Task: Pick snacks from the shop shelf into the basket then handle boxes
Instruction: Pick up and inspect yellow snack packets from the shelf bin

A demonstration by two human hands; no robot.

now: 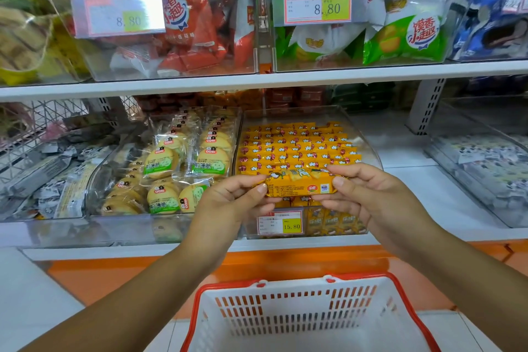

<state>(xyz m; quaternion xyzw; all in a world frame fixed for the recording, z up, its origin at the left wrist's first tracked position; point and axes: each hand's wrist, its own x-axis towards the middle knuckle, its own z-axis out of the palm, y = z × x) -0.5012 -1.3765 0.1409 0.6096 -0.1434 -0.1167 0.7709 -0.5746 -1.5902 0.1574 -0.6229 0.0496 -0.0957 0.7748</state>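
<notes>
left grip: your left hand (228,200) pinches the left end of the yellow snack packet (297,183), thumb on the near face, fingers curled behind it.
right grip: your right hand (368,197) pinches the right end of the same packet, thumb on the near face, fingers curled over the top edge.
packet: held level between your two hands, long side running across, printed label toward you. it is in the air, just in front of the bin it matches.
beyond the grip: a clear bin (370,148) with rows of yellow packets (297,146) stood on edge; the nearest row sits just behind the one you hold.
below the grip: a price tag (280,222) reading 15.80 on the bin front, showing between your wrists.
lower, toward you: the basket (297,288), white slotted walls, red rim, open top facing up, under your forearms.
left of the grip: round biscuits (177,168) in green-labelled wrappers, in the next clear bin, close beside your left hand.
right of the grip: white shelf surface, then black-and-white packs (485,163) in a further bin, well apart.
above the grip: a white shelf board (257,80); over it red packs (194,37) to the left and green packs (400,37) to the right, each bin tagged 8.80.
under the shelf: an orange base strip (143,271), behind the basket.
</notes>
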